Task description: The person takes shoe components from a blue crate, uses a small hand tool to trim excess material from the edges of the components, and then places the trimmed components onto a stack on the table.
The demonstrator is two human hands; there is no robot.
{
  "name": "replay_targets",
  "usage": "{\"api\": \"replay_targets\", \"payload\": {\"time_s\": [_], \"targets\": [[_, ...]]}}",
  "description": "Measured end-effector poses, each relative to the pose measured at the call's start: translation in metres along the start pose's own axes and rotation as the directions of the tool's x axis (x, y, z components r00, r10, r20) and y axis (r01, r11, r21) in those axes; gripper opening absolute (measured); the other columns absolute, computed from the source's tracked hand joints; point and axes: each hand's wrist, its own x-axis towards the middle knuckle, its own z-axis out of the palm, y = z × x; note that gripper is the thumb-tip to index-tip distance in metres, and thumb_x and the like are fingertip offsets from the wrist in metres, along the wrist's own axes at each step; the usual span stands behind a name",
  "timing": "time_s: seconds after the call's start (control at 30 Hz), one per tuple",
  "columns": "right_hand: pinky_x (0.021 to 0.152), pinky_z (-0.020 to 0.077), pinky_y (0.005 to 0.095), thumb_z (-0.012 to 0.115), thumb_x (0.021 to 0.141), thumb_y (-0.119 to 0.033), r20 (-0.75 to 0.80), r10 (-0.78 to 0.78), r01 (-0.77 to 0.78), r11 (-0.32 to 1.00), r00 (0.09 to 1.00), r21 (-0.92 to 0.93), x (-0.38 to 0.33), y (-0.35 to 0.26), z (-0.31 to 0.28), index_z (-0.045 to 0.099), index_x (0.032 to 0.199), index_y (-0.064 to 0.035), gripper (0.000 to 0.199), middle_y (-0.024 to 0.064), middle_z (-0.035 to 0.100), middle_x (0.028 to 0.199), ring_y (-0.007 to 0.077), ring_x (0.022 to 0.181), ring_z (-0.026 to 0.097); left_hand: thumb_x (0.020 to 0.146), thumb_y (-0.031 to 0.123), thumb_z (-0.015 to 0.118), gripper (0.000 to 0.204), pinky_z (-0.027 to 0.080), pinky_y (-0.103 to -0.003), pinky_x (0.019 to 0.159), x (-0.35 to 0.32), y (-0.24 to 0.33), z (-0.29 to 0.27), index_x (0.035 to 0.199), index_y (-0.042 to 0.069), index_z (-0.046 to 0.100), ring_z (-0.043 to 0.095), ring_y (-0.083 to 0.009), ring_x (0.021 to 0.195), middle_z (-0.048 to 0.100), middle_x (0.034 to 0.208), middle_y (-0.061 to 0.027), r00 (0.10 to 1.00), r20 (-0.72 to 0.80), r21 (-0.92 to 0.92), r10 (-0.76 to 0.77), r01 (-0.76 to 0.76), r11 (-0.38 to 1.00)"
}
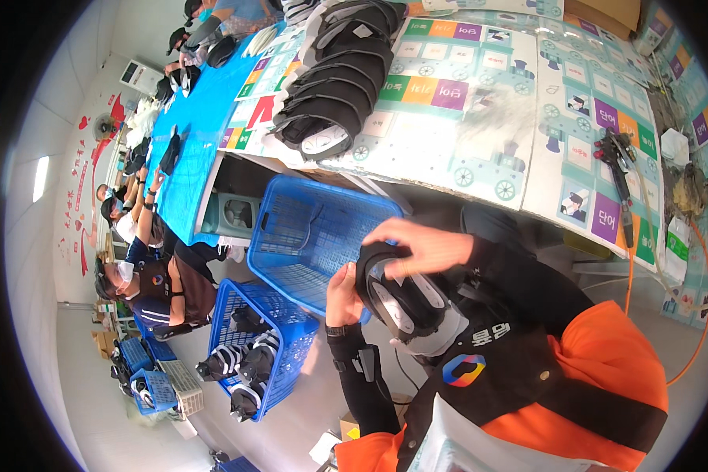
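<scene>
A black shoe with a white and grey sole (405,303) is held up close in front of me, sole facing out. My left hand (342,295) grips its left side from below, the black-sleeved forearm rising from the lower edge. My right hand (426,245) lies over the top of the shoe, fingers spread across its upper, with the black and orange sleeve behind it. Both hands are on this one shoe.
An empty blue basket (269,228) stands below the table edge; a second blue basket (287,370) holds several black shoes. A row of black shoes (334,86) lies on the patterned table mat (480,134). A hand tool (617,161) with an orange hose rests at right. Seated workers (153,287) line the left.
</scene>
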Motion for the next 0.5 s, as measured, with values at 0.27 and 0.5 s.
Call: {"api": "replay_targets", "payload": {"time_s": [0.27,0.5], "targets": [[0.086,0.0564,0.0528,0.060,0.099,-0.007,-0.637,-0.173,-0.199,0.860,0.751,-0.469,-0.010,-0.041,-0.040,0.063,0.128,-0.0080,0.030,0.0181,0.069,0.123,0.0435,0.103,0.069,0.104,0.039,0.071,0.085,0.041,-0.040,0.117,-0.036,0.051,0.058,0.166,0.001,0.028,0.053,-0.0276,0.141,0.053,0.154,-0.0185,0.756,0.210,0.478,0.620,-0.632,0.610],[0.092,0.0540,0.0512,0.057,0.104,-0.002,-0.928,-0.125,-0.155,0.970,0.351,-0.189,-0.034,-0.057,-0.074,0.055,0.133,0.0003,0.029,0.0307,0.066,0.121,0.0497,0.110,0.066,0.102,0.023,0.074,0.081,0.037,-0.040,0.120,-0.023,0.084,0.098,0.166,-0.002,0.030,0.050,-0.0274,0.142,0.049,0.158,-0.0176,0.674,0.020,0.525,0.739,-0.636,0.566]]}}
